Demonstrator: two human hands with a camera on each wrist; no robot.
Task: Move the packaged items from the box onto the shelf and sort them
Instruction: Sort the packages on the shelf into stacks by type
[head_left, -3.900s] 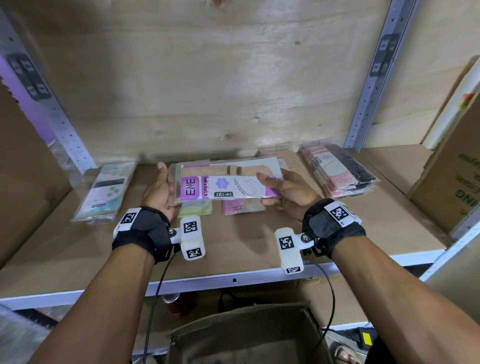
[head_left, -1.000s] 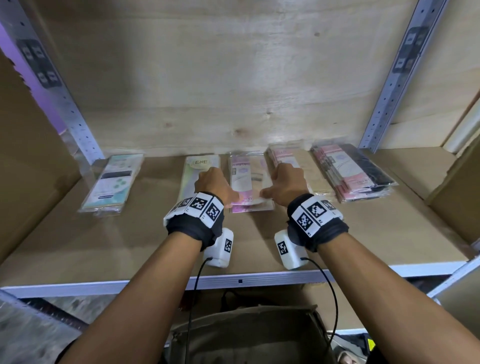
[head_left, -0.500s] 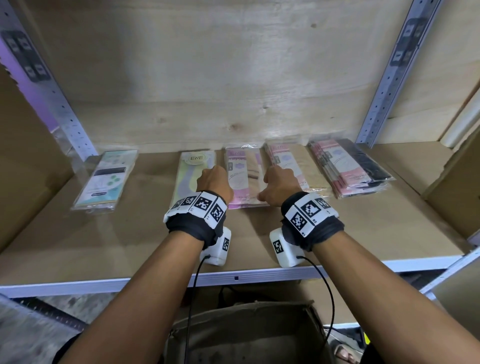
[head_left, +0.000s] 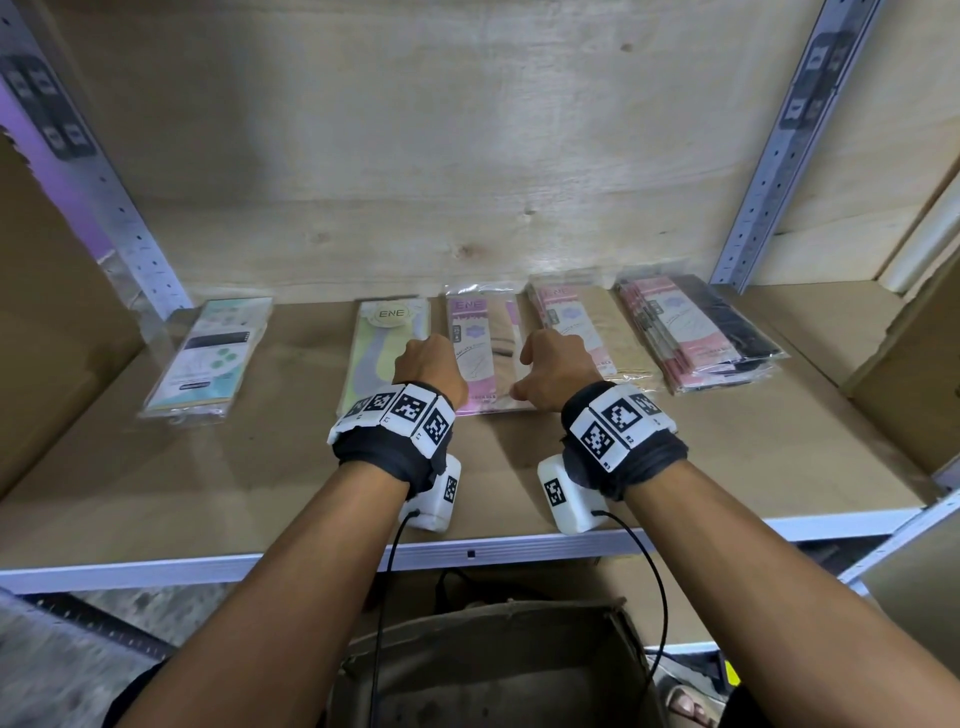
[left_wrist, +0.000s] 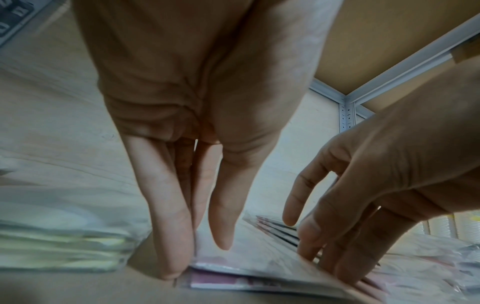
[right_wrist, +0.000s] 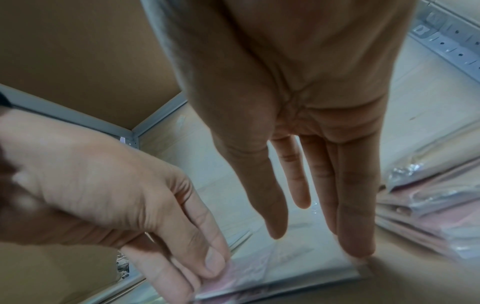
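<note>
A purple and pink ENE package (head_left: 480, 343) lies flat on the shelf board (head_left: 208, 493), third in a row of packages. My left hand (head_left: 428, 364) is at its left side, with straight fingertips (left_wrist: 171, 269) touching the package (left_wrist: 246, 277) at its left front corner. On the other side my right hand (head_left: 553, 364) has straight fingers (right_wrist: 358, 244) resting at the right front corner of the package (right_wrist: 298, 265). Neither hand grips it. The open brown box (head_left: 493, 670) sits below the shelf; what it holds is hidden.
Also on the shelf are a teal package (head_left: 208, 358) at far left, a green ENE package (head_left: 387, 348), a pink and beige stack (head_left: 587, 332) and a pink and black stack (head_left: 696, 332). A cardboard box (head_left: 924, 353) stands at right. Metal uprights (head_left: 769, 171) frame the bay.
About four seconds ago both hands held the purple package above the shelf; now it lies in the row. Over the last second the hands have stayed at its sides.
</note>
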